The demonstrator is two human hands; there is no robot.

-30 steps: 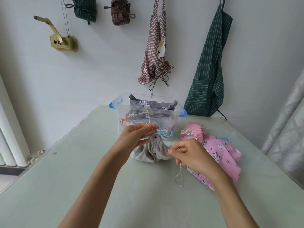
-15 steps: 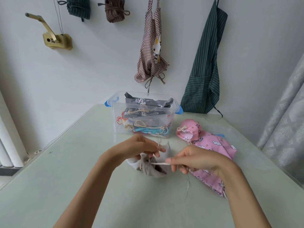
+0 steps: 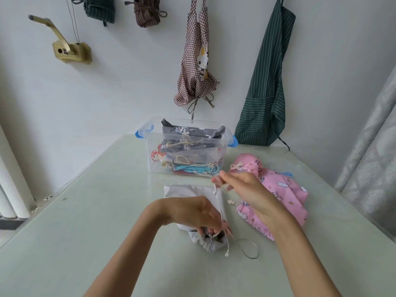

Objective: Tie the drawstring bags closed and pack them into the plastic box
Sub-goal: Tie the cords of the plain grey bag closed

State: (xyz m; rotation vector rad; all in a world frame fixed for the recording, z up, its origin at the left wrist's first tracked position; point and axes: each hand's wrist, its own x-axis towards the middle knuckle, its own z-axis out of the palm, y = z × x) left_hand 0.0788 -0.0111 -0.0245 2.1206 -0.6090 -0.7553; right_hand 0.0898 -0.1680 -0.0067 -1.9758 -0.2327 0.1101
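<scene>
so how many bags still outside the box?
3: white bag under the left hand, two pink bags stacked right of it. More may be hidden beneath.

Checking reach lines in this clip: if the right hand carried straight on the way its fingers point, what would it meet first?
Probably the plastic box. The right hand, pinching the drawstring, points up-left toward the box's near wall, with only bare table between. Depth is uncertain; it might pass above the rim.
</scene>
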